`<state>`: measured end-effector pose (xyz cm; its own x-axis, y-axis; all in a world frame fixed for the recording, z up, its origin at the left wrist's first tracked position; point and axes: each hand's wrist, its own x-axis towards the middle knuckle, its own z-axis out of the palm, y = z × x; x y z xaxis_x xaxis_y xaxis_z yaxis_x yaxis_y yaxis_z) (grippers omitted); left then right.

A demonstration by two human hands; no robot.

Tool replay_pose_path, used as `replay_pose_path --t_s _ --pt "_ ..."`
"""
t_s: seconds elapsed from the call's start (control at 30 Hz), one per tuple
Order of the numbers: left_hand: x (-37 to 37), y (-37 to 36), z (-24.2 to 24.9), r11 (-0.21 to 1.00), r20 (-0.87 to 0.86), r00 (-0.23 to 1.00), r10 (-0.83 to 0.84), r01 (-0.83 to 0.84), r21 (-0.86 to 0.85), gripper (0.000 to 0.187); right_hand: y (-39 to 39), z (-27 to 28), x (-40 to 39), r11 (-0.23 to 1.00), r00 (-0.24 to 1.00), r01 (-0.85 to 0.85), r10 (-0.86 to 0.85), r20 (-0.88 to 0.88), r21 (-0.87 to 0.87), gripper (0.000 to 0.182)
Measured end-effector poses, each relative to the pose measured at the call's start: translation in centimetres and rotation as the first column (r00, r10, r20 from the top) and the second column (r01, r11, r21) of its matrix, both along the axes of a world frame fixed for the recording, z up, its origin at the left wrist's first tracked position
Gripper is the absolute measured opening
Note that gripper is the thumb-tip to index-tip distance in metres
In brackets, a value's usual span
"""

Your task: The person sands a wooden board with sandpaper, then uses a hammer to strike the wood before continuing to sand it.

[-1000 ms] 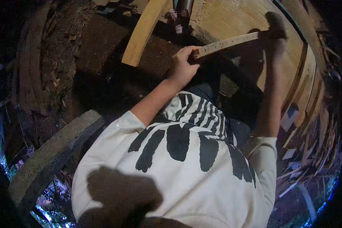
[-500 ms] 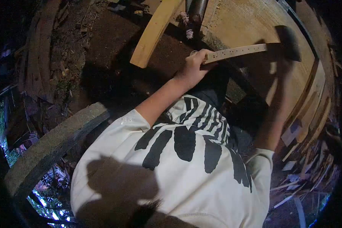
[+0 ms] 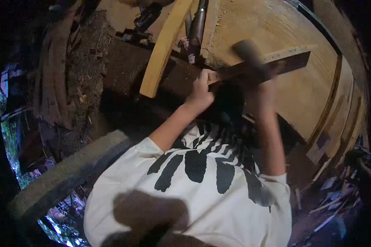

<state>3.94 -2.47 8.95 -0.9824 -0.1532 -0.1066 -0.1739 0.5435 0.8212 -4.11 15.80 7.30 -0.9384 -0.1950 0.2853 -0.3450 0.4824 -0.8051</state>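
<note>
My left hand is closed around the near end of a pale wooden strip. A row of small dark marks runs along the strip, which reaches right over a broad wooden board. My right hand, smeared by motion, is closed on a dark, block-headed, hammer-like tool. That tool overlaps the middle of the strip in this view; its handle does not show clearly. Dark shadow covers part of the strip beside my left hand.
A yellowish wooden beam slants up left of my left hand, beside a dark rod-shaped piece. Lower left lies a thick curved grey piece. Stacked boards and wood scraps lie at the right.
My right hand and the dark tool have swung left, from beyond the strip's far end to over its middle. My left hand has shifted slightly left and down, still holding the strip.
</note>
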Motion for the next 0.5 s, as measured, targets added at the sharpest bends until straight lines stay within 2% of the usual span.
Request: replay_pose_path --t_s 0.03,0.07,0.1,0.13,0.17,0.23,0.27,0.3,0.33,0.37,0.4,0.43,0.47,0.5 --pt "-0.2 0.3 0.0 0.999 -0.004 0.999 -0.045 0.045 -0.019 0.038 6.8 8.2 -5.3 0.964 0.865 -0.203 0.094 0.493 0.172 0.035" --pt "-0.1 0.4 -0.7 1.0 -0.065 0.998 -0.003 0.004 0.011 0.039 11.4 3.1 -8.8 0.973 0.991 0.048 -0.075 0.114 0.224 0.026" --pt "0.1 0.4 -1.2 0.998 -0.125 0.991 0.042 -0.036 0.047 0.04 14.7 -2.3 -12.4 0.936 0.929 0.299 -0.241 -0.282 0.184 0.023" --pt "0.0 0.5 -1.2 0.997 -0.12 0.991 0.055 -0.048 0.061 0.038 17.5 -4.4 -14.8 0.831 0.945 0.32 -0.245 -0.217 0.454 0.023" --pt "0.0 0.6 -1.1 0.998 -0.123 0.992 0.036 -0.028 0.063 0.038 19.3 -5.4 -15.7 0.661 0.952 0.294 -0.268 -0.149 0.691 0.023" --pt "-0.2 0.6 -0.9 0.998 -0.105 0.992 0.07 -0.069 0.008 0.038 15.5 -2.9 -12.3 0.526 0.983 0.149 0.013 -0.183 0.837 0.016" --pt "-0.2 0.6 -0.6 0.997 -0.069 0.995 0.076 -0.078 -0.022 0.037 12.2 -7.2 -10.8 0.698 0.885 0.464 -0.34 -0.319 0.544 0.017" --pt "-0.5 0.7 -0.6 0.998 -0.074 0.995 0.065 -0.066 -0.019 0.037 7.7 -1.2 -6.6 0.702 0.958 0.158 -0.28 0.065 0.694 0.016" --pt "-0.4 0.8 -0.7 0.997 -0.084 0.994 0.074 -0.073 0.017 0.036 3.2 2.6 -3.3 0.987 0.939 0.129 -0.154 -0.308 -0.1 0.025" --pt "-0.3 0.7 -0.9 0.995 -0.088 0.992 0.087 -0.083 0.05 0.036 0.8 3.3 0.4 0.997 0.988 0.074 -0.075 -0.133 -0.017 0.036" --pt "-0.2 0.3 -1.5 0.996 -0.087 0.993 0.083 -0.08 0.043 0.036 -1.5 4.0 3.1 0.999 0.984 -0.04 0.039 -0.172 -0.003 0.037" --pt "-0.4 -0.1 -2.2 0.966 -0.246 0.963 -0.114 0.049 -0.255 0.034 -3.0 4.3 4.6 0.988 0.965 -0.154 0.154 -0.211 0.015 0.038" --pt "-0.6 -0.5 -2.5 0.831 -0.331 0.88 -0.34 0.117 -0.544 0.033 -3.2 3.8 5.1 0.988 0.965 -0.153 0.151 -0.215 0.008 0.038" --pt "-0.7 -0.5 -2.4 0.828 -0.332 0.879 -0.342 0.115 -0.549 0.033 -3.4 3.3 5.4 0.986 0.961 -0.157 0.166 -0.222 0.055 0.043"
